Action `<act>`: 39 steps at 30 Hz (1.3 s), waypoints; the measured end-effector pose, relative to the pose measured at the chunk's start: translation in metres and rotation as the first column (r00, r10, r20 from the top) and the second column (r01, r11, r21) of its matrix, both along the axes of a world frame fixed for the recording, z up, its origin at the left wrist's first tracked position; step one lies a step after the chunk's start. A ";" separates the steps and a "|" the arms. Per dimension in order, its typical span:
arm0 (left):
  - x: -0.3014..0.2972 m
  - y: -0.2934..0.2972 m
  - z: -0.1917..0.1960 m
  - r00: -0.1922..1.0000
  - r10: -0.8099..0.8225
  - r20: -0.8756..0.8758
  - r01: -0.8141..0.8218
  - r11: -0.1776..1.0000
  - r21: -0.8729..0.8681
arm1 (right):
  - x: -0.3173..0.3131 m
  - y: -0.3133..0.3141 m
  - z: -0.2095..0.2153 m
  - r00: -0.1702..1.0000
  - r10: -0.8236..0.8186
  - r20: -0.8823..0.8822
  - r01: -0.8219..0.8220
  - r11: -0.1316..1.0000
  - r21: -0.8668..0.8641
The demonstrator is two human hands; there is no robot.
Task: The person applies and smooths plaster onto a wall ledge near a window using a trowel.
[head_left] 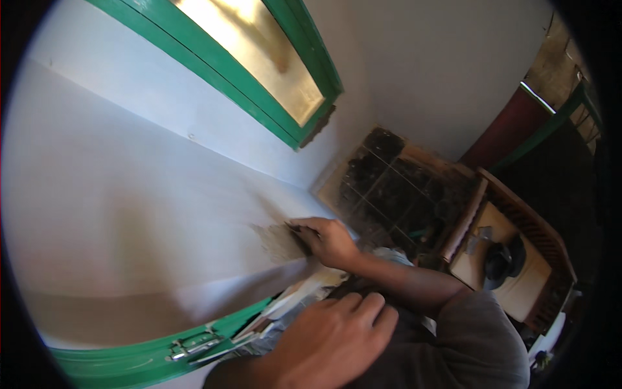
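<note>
My right hand (330, 243) is closed and held against the white wall (149, 214), its arm reaching in from the right. A thin dark flat tool (299, 235) shows at its fingertips, mostly hidden by the fingers. Beside it on the wall is a rough greyish-beige patch (273, 241). My left hand (337, 334) is nearer, at the lower middle, back upward and fingers curled. Whatever lies under those fingers is hidden. Just beyond the left hand, pale, ragged-edged pieces (317, 285) rest near the foot of the wall patch.
A green-framed window (240, 97) juts out above. Green woodwork (129, 363) with a metal bolt latch (194, 343) runs along the lower left. Dark, dirty floor tiles (389, 194) lie in the corner. At right, a wooden chair (564, 259) holds a dark cap (504, 262).
</note>
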State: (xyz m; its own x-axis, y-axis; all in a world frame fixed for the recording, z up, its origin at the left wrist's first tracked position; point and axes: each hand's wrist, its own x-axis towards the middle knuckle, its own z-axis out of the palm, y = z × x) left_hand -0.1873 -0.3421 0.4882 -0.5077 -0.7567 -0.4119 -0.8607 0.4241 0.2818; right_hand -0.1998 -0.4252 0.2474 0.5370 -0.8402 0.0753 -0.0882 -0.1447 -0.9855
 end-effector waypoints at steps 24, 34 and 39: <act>0.047 0.076 -0.024 0.919 -0.125 -0.375 0.034 0.970 -0.241 | -0.092 0.051 -0.060 0.763 -0.371 0.530 0.318 0.929 0.192; 0.092 0.109 -0.135 0.555 0.592 -0.585 -0.581 0.779 0.237 | -0.091 0.043 -0.093 0.791 -0.516 0.330 0.295 0.793 0.533; 0.078 0.108 -0.142 0.495 0.699 -0.516 -0.635 0.696 0.335 | -0.045 -0.018 -0.084 0.829 -0.414 0.376 0.221 0.860 0.459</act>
State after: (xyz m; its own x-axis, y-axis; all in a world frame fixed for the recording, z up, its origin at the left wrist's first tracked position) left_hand -0.1091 -0.2340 0.3458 -0.0155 -0.9486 -0.3161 -0.5275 -0.2608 0.8085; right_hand -0.2446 -0.4432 0.1633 0.2208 -0.9675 -0.1233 0.4010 0.2053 -0.8928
